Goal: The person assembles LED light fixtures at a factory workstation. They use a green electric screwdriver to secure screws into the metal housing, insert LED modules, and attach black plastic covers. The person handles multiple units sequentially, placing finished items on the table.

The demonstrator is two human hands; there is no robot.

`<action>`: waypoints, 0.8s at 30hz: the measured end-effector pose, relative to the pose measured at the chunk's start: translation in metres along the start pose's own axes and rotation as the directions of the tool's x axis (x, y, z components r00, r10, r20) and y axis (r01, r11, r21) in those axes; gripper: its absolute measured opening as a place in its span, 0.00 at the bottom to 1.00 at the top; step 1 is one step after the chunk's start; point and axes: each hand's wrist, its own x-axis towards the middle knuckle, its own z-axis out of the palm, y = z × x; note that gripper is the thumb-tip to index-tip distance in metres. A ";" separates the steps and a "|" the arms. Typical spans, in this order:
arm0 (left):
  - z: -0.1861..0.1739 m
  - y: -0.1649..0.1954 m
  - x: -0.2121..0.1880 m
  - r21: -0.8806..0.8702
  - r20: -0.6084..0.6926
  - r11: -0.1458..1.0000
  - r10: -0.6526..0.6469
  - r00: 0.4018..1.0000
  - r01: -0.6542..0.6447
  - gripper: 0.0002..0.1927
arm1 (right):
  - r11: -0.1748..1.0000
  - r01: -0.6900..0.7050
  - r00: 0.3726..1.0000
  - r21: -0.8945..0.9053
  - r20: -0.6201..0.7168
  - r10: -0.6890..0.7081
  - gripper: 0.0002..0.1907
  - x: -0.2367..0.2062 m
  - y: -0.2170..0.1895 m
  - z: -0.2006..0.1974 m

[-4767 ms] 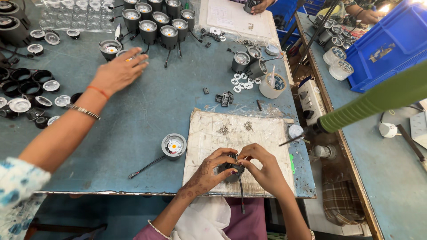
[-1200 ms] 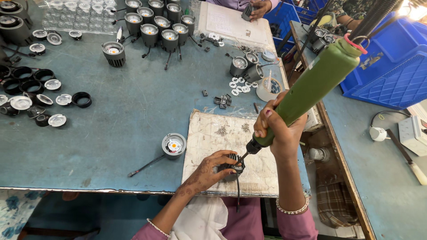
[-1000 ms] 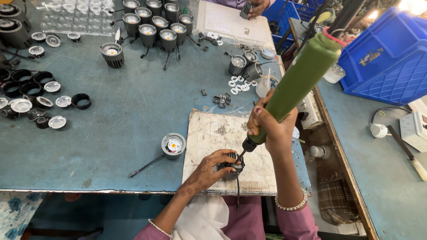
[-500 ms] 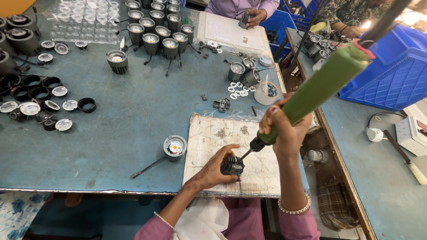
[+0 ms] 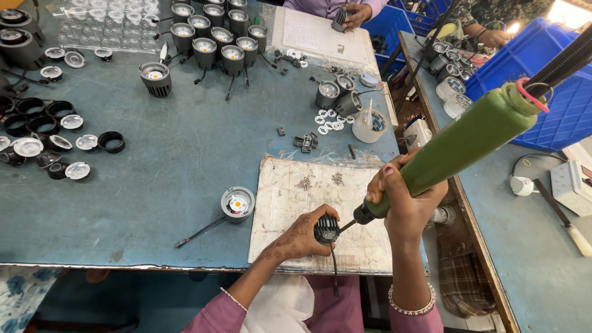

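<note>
My left hand [image 5: 297,240] grips a small black finned lamp housing [image 5: 326,229], holding it down on a worn white work mat [image 5: 290,203] near the table's front edge. A black wire hangs from the housing over the edge. My right hand [image 5: 404,200] is wrapped around the lower end of a long green electric screwdriver [image 5: 462,147], tilted up to the right. Its bit tip touches the housing. A grey round lamp [image 5: 237,204] with an orange centre lies just left of the mat.
Two small heaps of screws [image 5: 319,181] lie on the mat. Black lamps [image 5: 213,37] stand in rows at the back, rings and lenses [image 5: 52,145] lie at left, and a tape roll [image 5: 372,125] sits behind the mat. Blue crates [image 5: 542,92] are at right. Other people's hands [image 5: 357,12] work at the far end.
A person's arm that reached over the table's left side is gone. My right hand took the green screwdriver and brought its bit down onto the housing. The view has shifted slightly.
</note>
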 end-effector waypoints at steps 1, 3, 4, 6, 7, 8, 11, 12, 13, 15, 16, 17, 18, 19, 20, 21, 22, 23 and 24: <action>0.000 0.000 0.000 0.001 -0.001 1.000 -0.005 1.000 0.005 0.31 | 1.000 -0.001 1.000 0.003 -0.002 0.001 0.07 0.000 0.001 0.000; -0.001 0.001 0.001 0.001 -0.001 1.000 -0.002 1.000 0.002 0.31 | 1.000 -0.004 1.000 0.008 -0.005 0.004 0.07 0.000 0.002 -0.001; -0.002 0.001 0.001 0.001 0.001 1.000 0.007 1.000 -0.007 0.32 | 1.000 -0.006 1.000 0.010 -0.006 0.006 0.07 -0.001 0.002 -0.002; -0.001 0.001 0.002 -0.005 0.005 1.000 0.006 1.000 -0.006 0.32 | 1.000 -0.007 1.000 0.014 -0.007 0.007 0.07 -0.001 0.002 -0.002; -0.001 0.002 0.002 -0.010 0.006 1.000 -0.005 1.000 0.005 0.32 | 1.000 -0.006 1.000 0.016 -0.005 0.006 0.07 0.000 0.002 -0.002; -0.001 0.002 0.002 -0.014 0.006 1.000 -0.015 1.000 0.015 0.32 | 1.000 -0.005 1.000 0.020 -0.003 0.005 0.07 0.000 0.002 -0.002; -0.001 0.002 0.002 -0.040 0.019 0.999 -0.025 1.000 0.026 0.32 | 1.000 0.000 1.000 0.021 -0.005 0.000 0.07 0.002 0.003 -0.002; 0.000 0.001 0.002 -0.043 0.017 0.999 -0.014 1.000 0.015 0.32 | 1.000 -0.006 1.000 0.018 -0.013 0.006 0.07 0.001 0.004 -0.002; -0.001 0.001 0.002 -0.046 0.014 0.999 -0.004 1.000 0.005 0.32 | 1.000 -0.012 1.000 0.014 -0.021 0.013 0.07 0.001 0.005 -0.003; 0.000 0.000 0.003 -0.045 0.019 0.999 -0.006 1.000 0.007 0.32 | 0.999 -0.018 1.000 0.027 -0.011 0.019 0.08 0.000 0.008 -0.005; 0.000 -0.001 0.003 -0.041 0.025 0.999 -0.019 1.000 0.020 0.31 | 0.999 -0.018 1.000 0.043 0.007 0.017 0.08 0.000 0.010 -0.007; 0.000 -0.001 0.003 -0.035 0.032 0.999 -0.031 0.999 0.032 0.31 | 0.998 -0.017 1.000 0.059 0.026 0.015 0.08 0.001 0.011 -0.009; 0.000 -0.002 0.004 -0.025 0.029 0.999 -0.026 0.999 0.026 0.31 | 0.995 -0.034 0.998 0.095 0.048 0.030 0.09 0.002 0.013 -0.011; -0.001 -0.002 0.005 -0.015 0.025 1.000 -0.020 0.999 0.021 0.31 | 0.990 -0.052 0.997 0.130 0.070 0.044 0.10 0.004 0.015 -0.014; 0.000 -0.002 0.005 -0.004 0.023 1.000 -0.015 1.000 0.015 0.31 | 0.984 -0.071 0.994 0.164 0.093 0.056 0.12 0.006 0.016 -0.017; 0.000 -0.003 0.005 -0.007 0.023 1.000 -0.003 1.000 0.003 0.31 | 0.975 -0.086 0.988 0.206 0.143 0.056 0.13 0.008 0.017 -0.021; -0.001 -0.003 0.006 -0.010 0.024 1.000 0.008 1.000 -0.008 0.31 | 0.964 -0.102 0.980 0.247 0.194 0.054 0.14 0.012 0.018 -0.024; -0.001 -0.003 0.006 -0.012 0.023 1.000 0.020 1.000 -0.019 0.31 | 0.950 -0.121 0.969 0.287 0.244 0.050 0.15 0.014 0.019 -0.026; -0.001 -0.004 0.006 -0.014 0.023 1.000 0.019 1.000 -0.018 0.31 | 0.955 -0.115 0.968 0.273 0.246 0.047 0.15 0.014 0.020 -0.027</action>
